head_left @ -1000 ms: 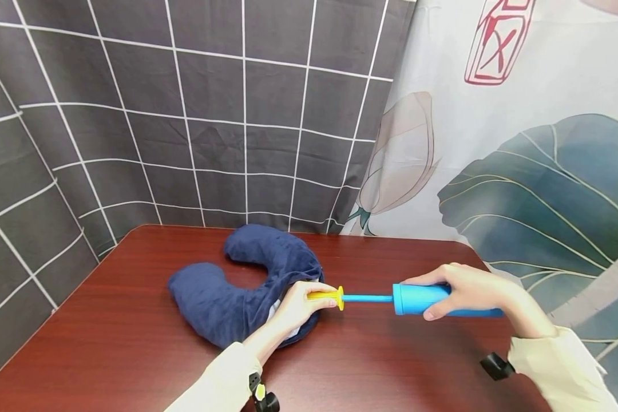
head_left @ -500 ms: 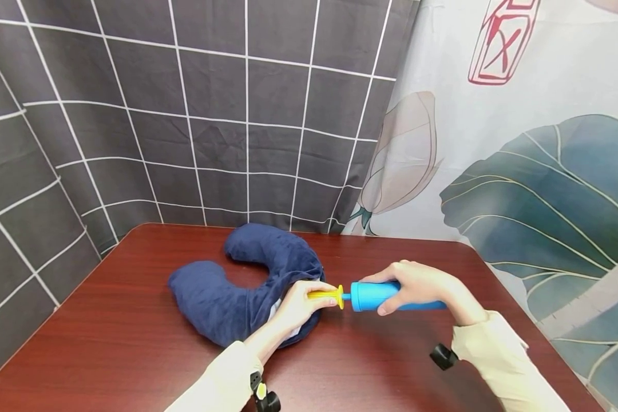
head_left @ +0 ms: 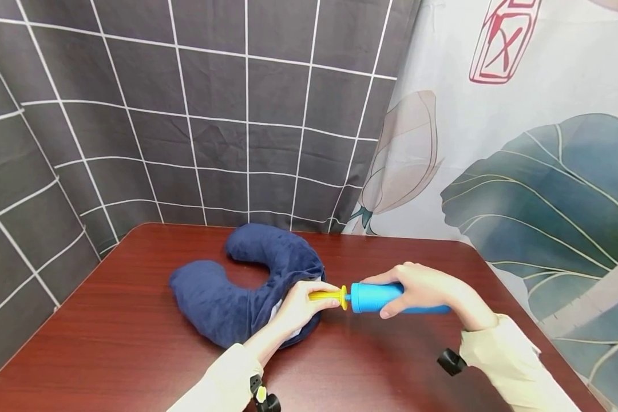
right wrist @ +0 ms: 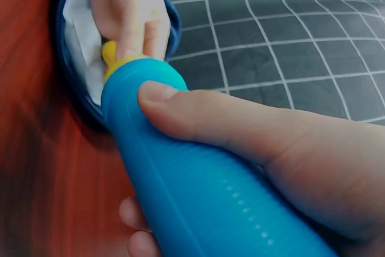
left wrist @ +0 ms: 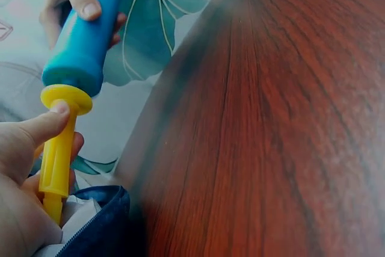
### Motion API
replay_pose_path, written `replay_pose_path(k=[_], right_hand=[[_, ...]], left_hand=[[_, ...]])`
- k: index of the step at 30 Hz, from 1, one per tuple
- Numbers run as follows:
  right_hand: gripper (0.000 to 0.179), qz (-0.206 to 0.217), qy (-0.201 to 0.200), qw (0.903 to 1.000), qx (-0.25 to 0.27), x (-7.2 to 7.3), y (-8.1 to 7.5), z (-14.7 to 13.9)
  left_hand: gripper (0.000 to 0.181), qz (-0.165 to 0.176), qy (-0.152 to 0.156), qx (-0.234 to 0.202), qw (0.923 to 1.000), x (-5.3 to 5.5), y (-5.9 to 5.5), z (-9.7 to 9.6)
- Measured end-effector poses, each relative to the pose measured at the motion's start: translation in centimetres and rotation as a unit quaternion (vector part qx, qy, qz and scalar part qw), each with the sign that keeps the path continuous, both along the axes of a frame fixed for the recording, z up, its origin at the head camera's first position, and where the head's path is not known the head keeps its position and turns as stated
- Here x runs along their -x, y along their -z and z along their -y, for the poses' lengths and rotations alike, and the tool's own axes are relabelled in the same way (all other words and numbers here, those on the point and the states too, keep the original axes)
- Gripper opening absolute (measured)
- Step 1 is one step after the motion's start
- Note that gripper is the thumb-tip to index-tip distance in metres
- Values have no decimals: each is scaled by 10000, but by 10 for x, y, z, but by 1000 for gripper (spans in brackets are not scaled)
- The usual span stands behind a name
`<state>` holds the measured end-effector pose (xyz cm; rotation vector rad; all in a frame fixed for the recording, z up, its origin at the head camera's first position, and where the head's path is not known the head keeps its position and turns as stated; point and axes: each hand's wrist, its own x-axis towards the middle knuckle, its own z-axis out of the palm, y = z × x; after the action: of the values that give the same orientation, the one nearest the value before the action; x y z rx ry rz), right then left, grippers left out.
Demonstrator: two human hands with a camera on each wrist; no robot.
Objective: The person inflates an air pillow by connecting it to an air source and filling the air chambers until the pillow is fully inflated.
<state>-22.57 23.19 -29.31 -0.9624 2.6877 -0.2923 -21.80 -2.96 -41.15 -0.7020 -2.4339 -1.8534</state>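
A blue hand pump [head_left: 368,298] lies level over the table in the head view, its barrel gripped by my right hand [head_left: 424,289]. My left hand [head_left: 300,306] pinches the yellow ribbed end piece [left wrist: 57,154] with thumb and fingers. Its narrow tip points down toward the pillow opening in the left wrist view; whether it sits in a valve is hidden by the hand. Only a short bit of the blue rod [head_left: 347,297] shows between yellow flange and barrel. Beneath the left hand is a navy U-shaped neck pillow [head_left: 206,303], its zipped cover open on a white inner part [right wrist: 84,34].
The reddish-brown wooden table [head_left: 108,337] carries the pillow. A dark grey grid-patterned curtain [head_left: 211,143] hangs behind and to the left. On the right is a pale cloth [head_left: 453,189] with large leaf prints. Small black devices [head_left: 451,361] sit at both sleeves.
My right hand has moved left with the pump barrel, and the exposed rod has become much shorter. The left hand and pillow have stayed almost in place.
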Motion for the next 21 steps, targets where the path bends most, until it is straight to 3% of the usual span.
replay_pose_path(k=[13, 21], right_hand=[[65, 41, 203, 9998, 15, -14, -31, -59], [62, 358, 420, 9983, 199, -24, -42, -91]], left_hand=[[26, -131, 47, -82, 9999, 3, -1, 1], [26, -79, 78, -65, 9999, 2, -4, 1]])
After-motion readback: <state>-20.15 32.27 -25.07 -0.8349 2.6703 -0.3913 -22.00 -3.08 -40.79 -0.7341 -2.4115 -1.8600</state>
